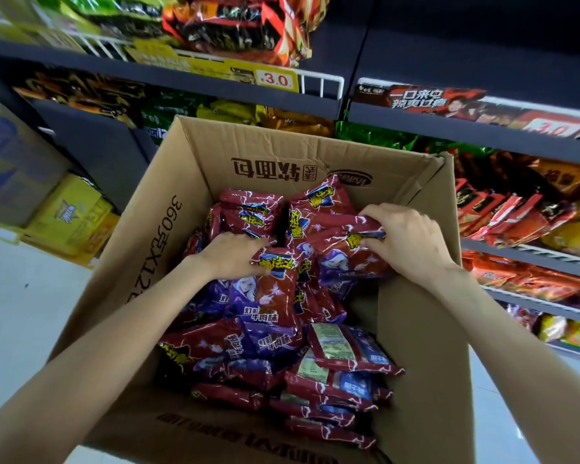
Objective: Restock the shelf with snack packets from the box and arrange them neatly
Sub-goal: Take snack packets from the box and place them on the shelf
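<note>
Hands both down in the cardboard box [188, 182], which sits w/ flaps open in front of the shelf [503, 132]. Our left hand [235, 252] pinches the top edge of one red snack packet [275, 289]; our right hand [402, 239] curls round another packet [352, 252] (same brand). Loose packets [342, 356] fill the box.

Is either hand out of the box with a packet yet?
No, both the left hand and the right hand are down inside the box, gripping red packets there.
</note>
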